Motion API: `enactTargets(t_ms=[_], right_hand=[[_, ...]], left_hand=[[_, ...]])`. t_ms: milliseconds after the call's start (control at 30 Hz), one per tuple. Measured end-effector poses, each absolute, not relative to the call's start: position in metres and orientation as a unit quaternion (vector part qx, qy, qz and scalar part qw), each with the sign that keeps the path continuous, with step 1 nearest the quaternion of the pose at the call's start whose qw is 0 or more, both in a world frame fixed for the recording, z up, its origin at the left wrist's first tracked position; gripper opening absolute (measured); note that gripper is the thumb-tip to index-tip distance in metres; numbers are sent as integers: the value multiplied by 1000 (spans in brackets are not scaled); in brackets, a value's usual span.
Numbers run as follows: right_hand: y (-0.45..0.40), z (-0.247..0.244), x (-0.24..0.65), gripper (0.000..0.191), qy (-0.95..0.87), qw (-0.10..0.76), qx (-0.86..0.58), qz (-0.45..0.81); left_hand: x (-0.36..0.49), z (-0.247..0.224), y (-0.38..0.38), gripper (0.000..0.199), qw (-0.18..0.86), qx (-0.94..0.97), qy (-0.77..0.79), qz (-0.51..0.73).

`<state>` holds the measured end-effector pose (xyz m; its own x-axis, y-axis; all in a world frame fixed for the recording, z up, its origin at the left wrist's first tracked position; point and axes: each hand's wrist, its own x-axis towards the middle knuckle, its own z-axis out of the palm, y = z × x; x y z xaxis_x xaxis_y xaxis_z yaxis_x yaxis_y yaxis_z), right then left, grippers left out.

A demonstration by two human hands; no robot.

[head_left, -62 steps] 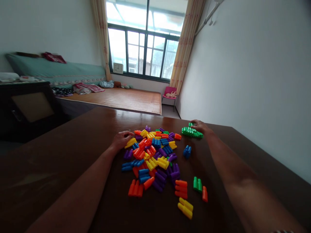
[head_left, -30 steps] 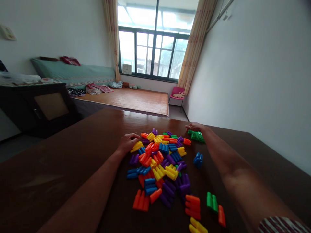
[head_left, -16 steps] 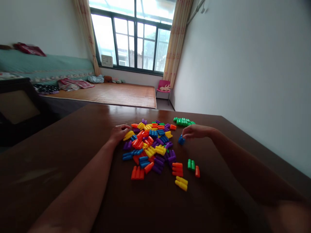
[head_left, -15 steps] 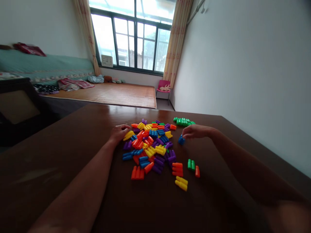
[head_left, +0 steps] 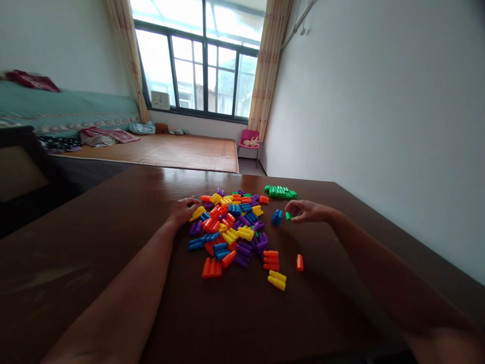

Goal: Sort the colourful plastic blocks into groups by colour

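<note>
A green bullet-shaped plastic block (head_left: 288, 216) is pinched between the thumb and fingers of my right hand (head_left: 306, 210), just above the table. Close to its left stands a blue block cluster (head_left: 277, 217), apart from the pile. My left hand (head_left: 184, 210) rests at the left edge of the pile, fingers loosely stretched beside a yellow block (head_left: 197, 213). Between both hands lies a heap of joined toy blocks in orange, yellow, blue and purple, among them a blue block (head_left: 234, 209). Farther back is a group of green blocks (head_left: 280, 192).
The brown table (head_left: 113, 242) carries everything. Nearer to me lie an orange block (head_left: 299, 262), a joined orange piece (head_left: 271, 260) and a yellow piece (head_left: 277, 279). Beyond the table are a bed platform (head_left: 170, 151), a pink chair (head_left: 249, 136) and a window.
My right hand has let go of the blue cluster and taken the green block from beside the single orange one. My left hand stays by the pile. The view has shifted slightly.
</note>
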<state>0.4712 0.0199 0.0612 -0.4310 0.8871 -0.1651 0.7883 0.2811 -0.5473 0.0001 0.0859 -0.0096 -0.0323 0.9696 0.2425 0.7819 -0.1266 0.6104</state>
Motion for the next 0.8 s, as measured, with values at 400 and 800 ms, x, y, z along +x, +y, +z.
enactTargets(t_ms=[400,800], right_hand=[[192,45,484,47,-708,177,-670,135],[233,49,465,38,-727,69,-656,191]], left_hand=[[1,-13,90,29,170,638,659,361],[-1,-21,93,28,195,618,649,399]])
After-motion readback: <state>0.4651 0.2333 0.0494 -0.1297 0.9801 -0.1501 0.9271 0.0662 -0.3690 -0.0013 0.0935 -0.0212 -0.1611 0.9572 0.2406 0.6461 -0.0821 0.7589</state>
